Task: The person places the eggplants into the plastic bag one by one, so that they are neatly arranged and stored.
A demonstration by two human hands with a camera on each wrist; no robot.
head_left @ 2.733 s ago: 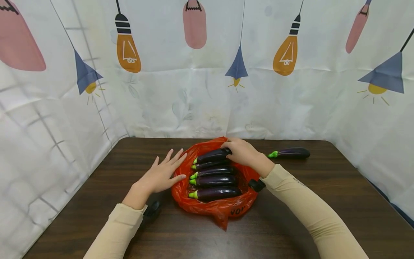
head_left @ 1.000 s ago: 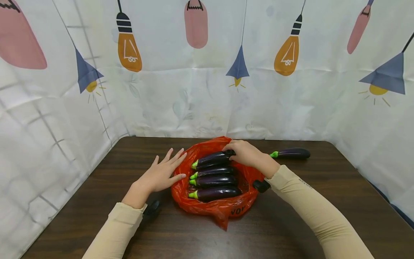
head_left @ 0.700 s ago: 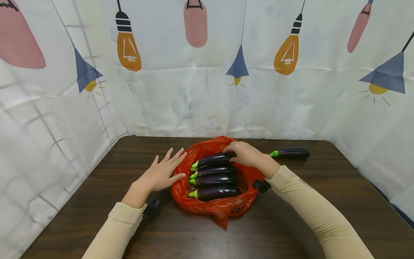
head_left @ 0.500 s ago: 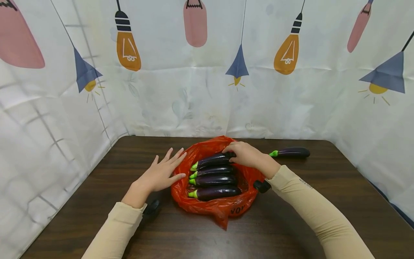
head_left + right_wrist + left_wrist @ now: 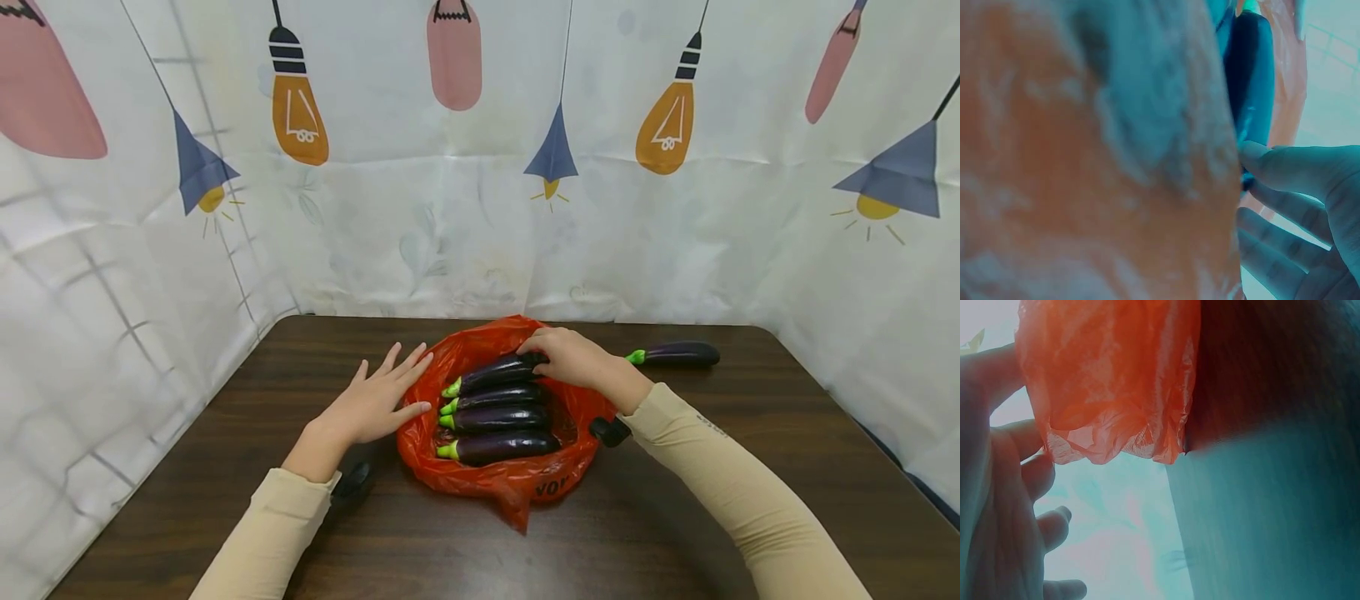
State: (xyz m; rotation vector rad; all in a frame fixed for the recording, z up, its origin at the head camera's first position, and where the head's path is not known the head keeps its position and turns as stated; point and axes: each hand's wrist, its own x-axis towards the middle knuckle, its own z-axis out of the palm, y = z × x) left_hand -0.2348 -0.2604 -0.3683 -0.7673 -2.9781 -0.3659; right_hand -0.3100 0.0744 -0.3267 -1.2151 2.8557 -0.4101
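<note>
In the head view a red plastic bag [image 5: 480,482] lies spread wide on the table, with several dark purple, green-stemmed eggplants [image 5: 498,447] side by side in it. My right hand [image 5: 573,358] reaches over the far right rim and pinches the blunt end of the farthest eggplant [image 5: 491,372] between thumb and fingers. The right wrist view shows that thumb against the eggplant [image 5: 1257,81], while the bag's side [image 5: 1085,187] fills much of the picture. My left hand [image 5: 378,400] has its fingers spread at the bag's left rim, the fingertips touching the plastic [image 5: 1110,375].
One more eggplant [image 5: 678,355] lies on the dark wooden table [image 5: 360,542] right of the bag, its green stem toward my right wrist. A white curtain [image 5: 480,233] printed with lamps hangs behind and on both sides.
The far eggplant has come down and nearer, beside the others, covering the one seen behind it before. My right hand moved slightly right and nearer with it. The left hand stays put.
</note>
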